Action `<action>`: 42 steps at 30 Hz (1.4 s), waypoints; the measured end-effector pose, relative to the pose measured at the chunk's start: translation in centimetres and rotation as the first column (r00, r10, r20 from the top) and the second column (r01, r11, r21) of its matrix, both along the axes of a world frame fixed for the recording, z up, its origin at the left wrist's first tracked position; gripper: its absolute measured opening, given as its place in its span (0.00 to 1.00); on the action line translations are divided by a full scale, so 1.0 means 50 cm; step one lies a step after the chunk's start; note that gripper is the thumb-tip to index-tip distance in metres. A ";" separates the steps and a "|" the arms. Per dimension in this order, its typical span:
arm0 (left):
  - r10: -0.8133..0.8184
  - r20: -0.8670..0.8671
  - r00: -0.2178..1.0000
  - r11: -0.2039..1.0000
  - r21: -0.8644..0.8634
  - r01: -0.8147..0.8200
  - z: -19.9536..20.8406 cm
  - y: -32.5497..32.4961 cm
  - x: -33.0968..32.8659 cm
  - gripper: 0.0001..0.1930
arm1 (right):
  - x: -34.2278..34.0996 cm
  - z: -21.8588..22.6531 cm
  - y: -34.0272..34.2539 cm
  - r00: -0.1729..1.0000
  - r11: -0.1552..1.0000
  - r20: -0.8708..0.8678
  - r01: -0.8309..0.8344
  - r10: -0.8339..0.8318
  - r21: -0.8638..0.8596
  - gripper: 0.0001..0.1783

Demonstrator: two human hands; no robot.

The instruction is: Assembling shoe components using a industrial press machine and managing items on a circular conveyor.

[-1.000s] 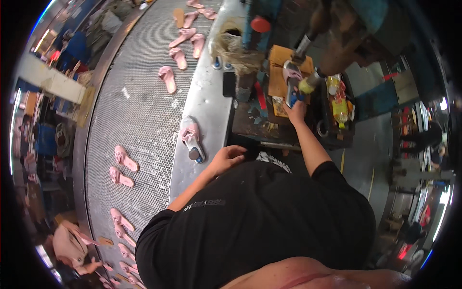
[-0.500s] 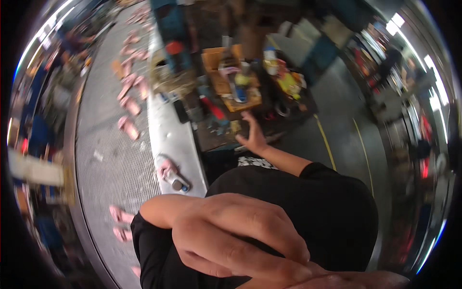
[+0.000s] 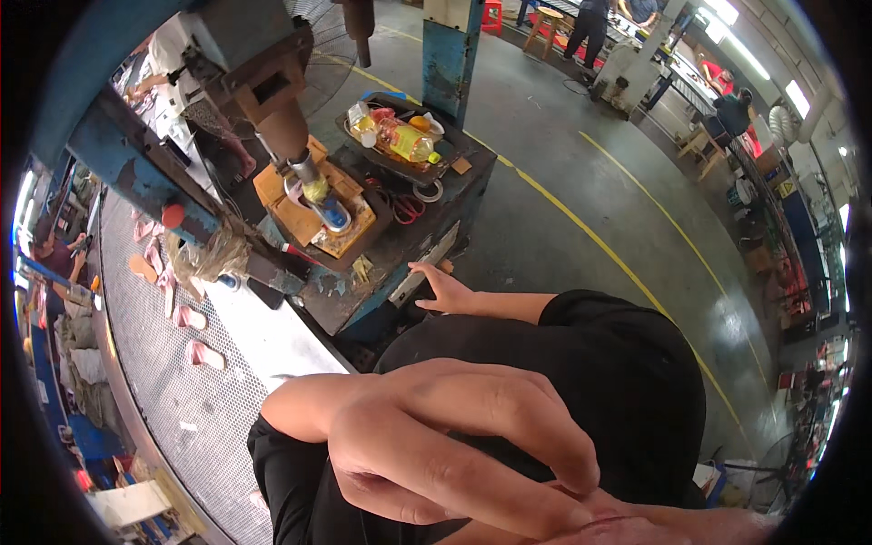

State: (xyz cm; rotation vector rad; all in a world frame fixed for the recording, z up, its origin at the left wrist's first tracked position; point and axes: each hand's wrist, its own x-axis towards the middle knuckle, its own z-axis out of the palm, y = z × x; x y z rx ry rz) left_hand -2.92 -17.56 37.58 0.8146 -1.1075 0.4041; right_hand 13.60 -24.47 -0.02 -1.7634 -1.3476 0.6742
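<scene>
My left hand (image 3: 454, 445) is very close at the bottom, its fingers bent and drawn together. The fingertips press near skin at the lower edge, and whether anything is between them is hidden. My right hand (image 3: 442, 289) reaches to the near edge of a worn dark machine table (image 3: 350, 300), thumb and fingers apart with nothing in them. On that table, a slipper with a blue heel end (image 3: 334, 215) rests on a wooden block (image 3: 350, 238). A metal press head (image 3: 283, 132) stands over it.
Left of the table runs a mesh conveyor (image 3: 154, 381) carrying pink slippers (image 3: 205, 354), beside a white ledge (image 3: 272, 336). A black tray (image 3: 386, 168) holds a yellow-liquid bottle (image 3: 406, 141). Red-handled scissors (image 3: 409, 211) lie nearby. Yellow lines (image 3: 563, 227) mark the floor; people work beyond.
My view has swung to the right, bringing the press and floor into clear sight. The slipper on the ledge is no longer visible. My left hand keeps its pose; my right hand stays open.
</scene>
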 end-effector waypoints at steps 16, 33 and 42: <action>0.082 0.274 0.958 0.988 0.104 -0.115 0.024 -0.072 0.267 0.09 | 0.267 -0.127 -0.258 0.942 0.848 0.024 0.312 -0.335 -0.429 0.37; 0.153 0.075 0.985 0.987 0.030 -0.156 0.007 -0.107 0.396 0.12 | 0.405 -0.170 -0.250 0.988 0.800 0.006 0.126 -0.152 -0.587 0.35; 0.169 -0.044 0.985 0.985 -0.035 -0.171 0.006 -0.088 0.333 0.14 | 0.400 -0.203 -0.276 0.988 0.778 0.082 0.157 -0.135 -0.608 0.35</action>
